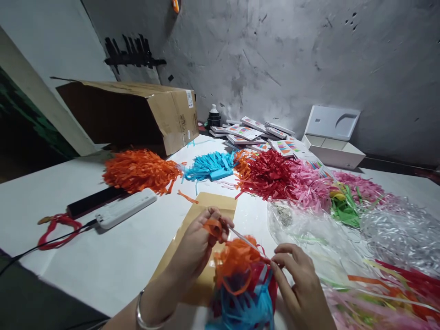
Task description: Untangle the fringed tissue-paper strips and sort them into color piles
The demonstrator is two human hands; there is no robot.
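My left hand (195,243) is closed, with a curled orange paper strip (213,228) in its fingers. A thin white stick-like piece (245,239) runs from those fingertips toward the right. Just below and between my hands is a tassel bundle of orange strips (237,261), red and blue strips (249,309), partly blurred. My right hand (299,279) pinches a twisted orange end at the bundle's right side with thumb and forefinger. Under the bundle and my left hand lies a tan envelope-like sheet (215,204).
Orange (140,172), light blue (209,166), dark red (268,174) and pink tassel piles line the table's middle. Clear plastic and silver strips (398,233) lie right. Behind are a cardboard box (175,119), printed packs (244,132) and a white box (333,149). A white power bank (127,208) sits left.
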